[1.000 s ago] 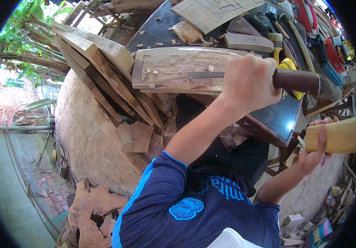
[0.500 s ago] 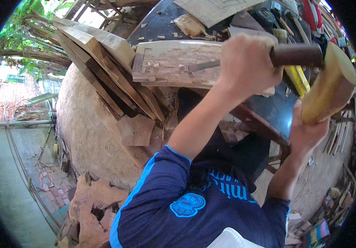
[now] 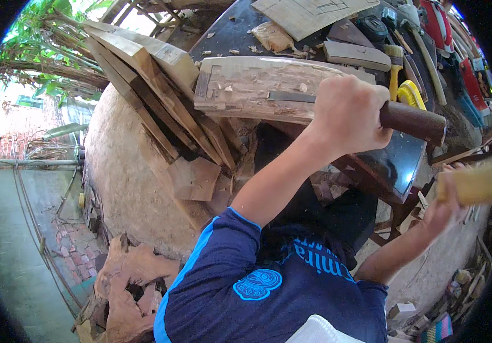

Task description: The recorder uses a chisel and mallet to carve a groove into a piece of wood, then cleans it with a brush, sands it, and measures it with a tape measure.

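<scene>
My left hand (image 3: 351,114) is closed around a wood chisel (image 3: 416,122). Its dark handle sticks out to the right of the fist. The flat metal blade points left over a roughly carved wooden board (image 3: 240,98), its tip at the gouged surface; whether it bites in, I cannot tell. Small chips lie on the board. Off to the right and lower, my right hand (image 3: 445,207) grips a pale wooden mallet (image 3: 475,186), blurred by motion and apart from the chisel handle.
Beyond the board, a dark table (image 3: 223,34) bears wood pieces, shavings, a paintbrush (image 3: 394,60), a yellow brush (image 3: 410,93) and a tape measure (image 3: 373,27). Long planks (image 3: 160,94) lean at the left. A gnarled wood chunk (image 3: 126,274) lies on the ground.
The mallet in my right hand has swung right and down, away from the chisel's handle end. My left hand still holds the chisel, its handle now sloping down to the right.
</scene>
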### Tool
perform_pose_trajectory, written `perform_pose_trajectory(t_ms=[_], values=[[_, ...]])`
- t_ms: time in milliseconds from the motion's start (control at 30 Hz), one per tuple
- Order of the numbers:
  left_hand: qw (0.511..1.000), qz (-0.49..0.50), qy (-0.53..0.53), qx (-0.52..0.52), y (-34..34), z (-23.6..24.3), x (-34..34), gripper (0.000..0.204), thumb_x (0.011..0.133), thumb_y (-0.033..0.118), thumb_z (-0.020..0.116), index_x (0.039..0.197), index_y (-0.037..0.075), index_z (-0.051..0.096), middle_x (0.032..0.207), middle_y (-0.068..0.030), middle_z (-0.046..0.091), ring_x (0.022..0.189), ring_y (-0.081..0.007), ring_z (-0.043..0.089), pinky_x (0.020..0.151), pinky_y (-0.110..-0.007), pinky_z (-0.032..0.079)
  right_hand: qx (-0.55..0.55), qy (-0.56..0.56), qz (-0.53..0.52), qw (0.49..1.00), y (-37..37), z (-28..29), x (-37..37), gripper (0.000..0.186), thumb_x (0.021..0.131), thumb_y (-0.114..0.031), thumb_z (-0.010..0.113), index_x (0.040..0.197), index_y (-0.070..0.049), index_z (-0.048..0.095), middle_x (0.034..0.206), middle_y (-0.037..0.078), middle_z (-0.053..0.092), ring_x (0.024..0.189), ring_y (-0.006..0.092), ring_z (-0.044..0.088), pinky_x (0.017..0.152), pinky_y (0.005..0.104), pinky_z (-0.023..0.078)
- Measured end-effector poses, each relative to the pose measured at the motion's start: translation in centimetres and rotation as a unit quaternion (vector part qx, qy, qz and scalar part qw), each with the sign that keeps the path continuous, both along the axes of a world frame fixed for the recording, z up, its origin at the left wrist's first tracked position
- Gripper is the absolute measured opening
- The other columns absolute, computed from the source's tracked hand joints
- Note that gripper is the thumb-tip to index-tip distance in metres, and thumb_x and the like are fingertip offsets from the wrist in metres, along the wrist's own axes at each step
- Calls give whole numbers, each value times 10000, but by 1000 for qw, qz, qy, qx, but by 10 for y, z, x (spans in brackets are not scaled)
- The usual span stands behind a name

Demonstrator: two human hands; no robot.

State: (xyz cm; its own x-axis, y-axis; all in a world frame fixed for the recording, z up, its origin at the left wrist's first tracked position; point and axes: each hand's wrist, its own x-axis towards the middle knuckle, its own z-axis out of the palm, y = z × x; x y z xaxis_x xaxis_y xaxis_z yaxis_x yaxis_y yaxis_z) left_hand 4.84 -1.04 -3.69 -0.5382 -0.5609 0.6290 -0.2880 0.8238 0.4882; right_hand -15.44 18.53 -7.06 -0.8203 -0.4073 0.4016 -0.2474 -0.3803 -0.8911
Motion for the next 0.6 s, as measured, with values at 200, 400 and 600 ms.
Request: perform_pose_trajectory(t_ms=[200,400,600], values=[[1000,-2,-19,13,-8,-3,-2,237,571,288,749,737,134,679,605,-99,617,588,-323,621,572,-412,508,209,175,-87,958,-2,-31,-12,419,760,38,692,1164,-41,619,1076,110,662,955,161,619,855,305,487],[999,-3,-29,19,-3,-1,-2,254,558,293,753,737,126,686,622,-107,627,598,-327,628,568,-420,508,364,498,-362,699,20,-23,-49,440,749,30,712,1177,-32,632,1094,110,673,949,238,640,862,372,513],[996,33,-81,-6,-14,-11,10,218,569,286,746,690,118,677,619,-101,633,608,-305,648,592,-396,516,286,241,-66,925,-16,-18,-6,346,783,17,625,1126,-25,625,1041,104,657,969,261,642,879,352,496]])
